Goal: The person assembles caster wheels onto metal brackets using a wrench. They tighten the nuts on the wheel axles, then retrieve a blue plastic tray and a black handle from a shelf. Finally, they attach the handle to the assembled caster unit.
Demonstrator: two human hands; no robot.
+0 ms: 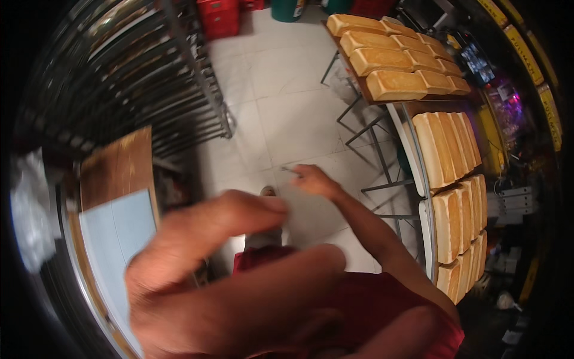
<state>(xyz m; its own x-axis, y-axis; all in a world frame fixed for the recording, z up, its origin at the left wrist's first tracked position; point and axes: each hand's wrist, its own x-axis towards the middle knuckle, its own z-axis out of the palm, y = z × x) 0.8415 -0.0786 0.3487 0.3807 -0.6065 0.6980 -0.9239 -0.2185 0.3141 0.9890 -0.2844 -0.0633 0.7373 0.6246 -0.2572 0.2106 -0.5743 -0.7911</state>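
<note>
My left hand (197,269) is raised very close to the camera. It fills the lower left and middle, blurred, with its fingers apart and nothing visible between them. Farther off, over the floor, my right hand (312,180) is closed on a small, thin grey object (287,170) whose tip sticks out to the left. Its kind is too small to tell. To the right of that arm, rows of golden bread loaves (460,215) lie on a table. More loaves (394,87) sit on a brown board beyond them.
A dark rack (200,72) with many shelves stands at the left. Below it are a wooden board (116,167) and a pale blue surface (116,230). Red crates (218,18) and a green bin (287,9) stand at the back. Thin metal legs (382,149) reach out under the bread tables.
</note>
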